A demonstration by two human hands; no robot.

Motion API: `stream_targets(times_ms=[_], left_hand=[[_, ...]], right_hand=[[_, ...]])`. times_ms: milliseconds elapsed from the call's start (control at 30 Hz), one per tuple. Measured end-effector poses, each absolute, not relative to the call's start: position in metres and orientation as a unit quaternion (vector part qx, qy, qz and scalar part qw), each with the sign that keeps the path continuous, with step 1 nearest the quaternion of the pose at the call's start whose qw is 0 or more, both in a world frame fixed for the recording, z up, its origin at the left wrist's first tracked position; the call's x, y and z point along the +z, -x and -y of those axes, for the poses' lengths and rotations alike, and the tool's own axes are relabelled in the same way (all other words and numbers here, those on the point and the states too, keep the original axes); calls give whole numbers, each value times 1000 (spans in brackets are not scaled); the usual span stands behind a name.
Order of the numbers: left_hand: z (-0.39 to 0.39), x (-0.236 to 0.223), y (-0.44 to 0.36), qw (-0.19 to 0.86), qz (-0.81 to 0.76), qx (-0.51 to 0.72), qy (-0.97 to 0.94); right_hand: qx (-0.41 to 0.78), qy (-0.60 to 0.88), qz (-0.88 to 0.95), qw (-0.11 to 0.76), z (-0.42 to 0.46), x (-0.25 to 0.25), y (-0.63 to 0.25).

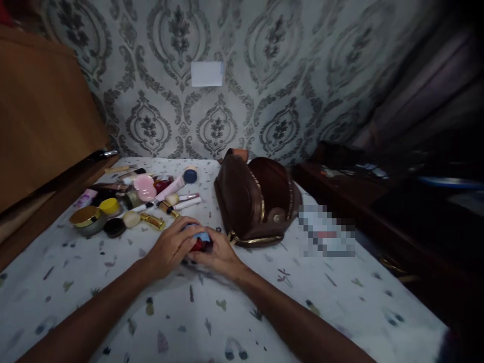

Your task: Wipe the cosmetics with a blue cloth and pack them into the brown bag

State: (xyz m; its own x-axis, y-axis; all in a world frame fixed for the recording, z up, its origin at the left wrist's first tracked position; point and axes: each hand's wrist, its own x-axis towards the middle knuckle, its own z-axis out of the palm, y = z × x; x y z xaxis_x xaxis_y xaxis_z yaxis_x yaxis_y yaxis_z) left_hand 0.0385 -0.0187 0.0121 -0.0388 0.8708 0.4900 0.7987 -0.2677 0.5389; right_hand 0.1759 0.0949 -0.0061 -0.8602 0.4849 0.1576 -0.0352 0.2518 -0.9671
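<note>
Both hands meet over the front middle of the white patterned sheet. My left hand [171, 248] and my right hand [221, 256] are closed round a small red and blue item [198, 244], whose kind I cannot make out because fingers cover much of it. Just beyond the right hand stands a brown leather bag [242, 201], its gold zip undone and its dark inside showing. Near the left hand lie cosmetics: a gold lipstick tube [153, 221], a black round lid [114, 228], a pink round case [145, 187] and a gold-lidded jar [87, 220].
A blurred pale packet [327, 232] lies right of the bag. A dark wooden ledge [340, 212] borders the sheet [181, 322] on the right, and a brown board [45, 116] rises at left. Patterned wallpaper with a white switch plate [206, 74] forms the back.
</note>
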Motion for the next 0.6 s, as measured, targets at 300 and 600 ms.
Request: stream_targets(times_ms=[300, 600], left_hand=[[12, -1, -39, -13, -646, 418, -638], [9, -1, -35, -26, -661, 401, -634]], right_hand=[[444, 178, 848, 230, -95, -12, -178], [437, 201, 855, 194, -94, -9, -179]])
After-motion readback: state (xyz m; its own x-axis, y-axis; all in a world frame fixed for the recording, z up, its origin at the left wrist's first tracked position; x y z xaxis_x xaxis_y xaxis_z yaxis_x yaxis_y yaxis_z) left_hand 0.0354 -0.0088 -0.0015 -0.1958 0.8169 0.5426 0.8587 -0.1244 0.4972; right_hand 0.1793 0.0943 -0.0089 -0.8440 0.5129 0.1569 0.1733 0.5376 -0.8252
